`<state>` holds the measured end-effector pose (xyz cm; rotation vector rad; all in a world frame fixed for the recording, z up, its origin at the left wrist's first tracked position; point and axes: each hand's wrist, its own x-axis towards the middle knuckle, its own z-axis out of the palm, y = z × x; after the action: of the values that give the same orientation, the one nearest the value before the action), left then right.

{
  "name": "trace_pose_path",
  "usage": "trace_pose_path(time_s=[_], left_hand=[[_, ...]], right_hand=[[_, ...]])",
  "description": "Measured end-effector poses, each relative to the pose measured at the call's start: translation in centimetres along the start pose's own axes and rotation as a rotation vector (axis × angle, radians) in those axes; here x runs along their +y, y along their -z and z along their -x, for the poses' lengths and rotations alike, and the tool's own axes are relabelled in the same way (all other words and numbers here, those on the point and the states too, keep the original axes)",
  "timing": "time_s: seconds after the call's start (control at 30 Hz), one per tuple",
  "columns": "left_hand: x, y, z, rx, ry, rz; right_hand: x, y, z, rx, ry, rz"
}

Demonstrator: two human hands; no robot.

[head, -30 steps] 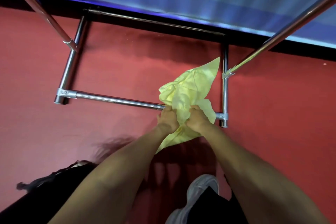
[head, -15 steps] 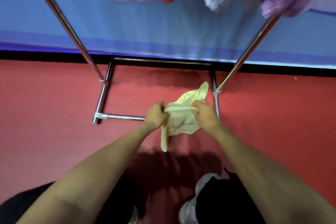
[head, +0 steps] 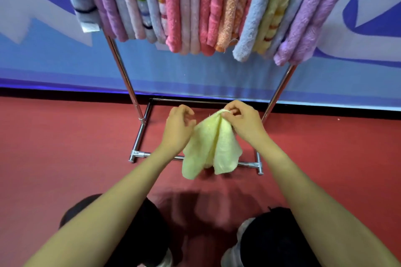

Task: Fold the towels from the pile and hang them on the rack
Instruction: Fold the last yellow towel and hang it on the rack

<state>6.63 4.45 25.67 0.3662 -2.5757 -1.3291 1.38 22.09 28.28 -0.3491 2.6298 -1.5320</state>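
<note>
A pale yellow towel (head: pixel 217 143) hangs in loose folds in front of me, low over the rack's base. My right hand (head: pixel 243 121) pinches its top edge between thumb and fingertips. Just left of the towel is my left hand (head: pixel 176 130), fingers loosely curled and thumb close to the cloth's left edge, with no grip showing. The chrome rack (head: pixel 125 76) stands ahead, its top rail hidden under several folded towels (head: pixel 195 6) in grey, purple, pink, orange, blue and yellow.
The rack's base frame (head: pixel 152 155) lies on the red floor (head: pixel 65 147) just under the towel. A blue and white banner wall (head: pixel 195 76) stands behind the rack. My knees and shoes (head: pixel 232 251) are at the bottom edge.
My head has tilted up, bringing the hung towels into view. The yellow towel rose from the base bar, and my left hand has let go of it while the right keeps the top edge.
</note>
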Motion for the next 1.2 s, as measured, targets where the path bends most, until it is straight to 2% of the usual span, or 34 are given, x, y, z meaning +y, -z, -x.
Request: trace_pose_path(time_s=[0.07,0.17,0.23,0.3,0.37,0.47,0.53,0.63,0.7,0.83,0.93,1.07,1.13,1.2], left_hand=[[0.8,0.0,0.7,-0.099,-0.05,-0.023],[1.6,-0.8,1.3,-0.456,-0.011,-0.157],[1.8,-1.7,1.4,-0.527,0.04,-0.24],[1.6,-2.2,1.0,-0.484,0.033,-0.306],[1.3,-2.1,0.2,-0.409,0.028,-0.243],[0.8,-1.3,-1.2,-0.253,0.174,0.17],[0.7,-0.9,-1.6,-0.17,0.294,0.429],[0.9,-0.5,-2.2,-0.143,0.377,0.604],[0.9,-0.3,-2.5,-0.163,0.387,0.674],[1.0,0.0,-3.4,-0.202,0.404,0.721],[0.4,0.0,-3.9,-0.201,0.406,0.599],[-0.9,-0.2,-3.9,-0.196,0.29,0.134],[-1.2,-0.3,-3.8,-0.227,0.267,0.062],[-1.3,-0.5,-3.7,-0.213,0.257,0.076]], right_hand=[[-0.3,-0.8,-0.1,-0.013,-0.015,-0.008],[-0.6,-1.8,-0.5,-0.005,-0.093,-0.051],[-0.7,-2.1,-1.0,0.024,-0.159,-0.111],[-0.8,-1.8,-1.6,0.049,-0.211,-0.186],[-1.0,-1.5,-2.1,0.067,-0.25,-0.312],[-0.4,-1.1,-2.7,0.036,-0.251,-0.429],[0.3,-0.9,-2.7,-0.102,-0.201,-0.345],[1.4,-1.4,-2.2,-0.377,-0.089,-0.214],[1.9,-2.1,-1.9,-0.405,-0.044,-0.111],[2.5,-2.2,-2.0,-0.304,0.014,-0.075],[2.5,-1.8,-2.5,-0.278,0.006,-0.18],[1.2,-0.5,-2.8,-0.448,-0.024,-0.239],[0.9,-0.1,-2.8,-0.506,-0.026,-0.235],[0.9,-0.1,-2.9,-0.466,-0.019,-0.245]])
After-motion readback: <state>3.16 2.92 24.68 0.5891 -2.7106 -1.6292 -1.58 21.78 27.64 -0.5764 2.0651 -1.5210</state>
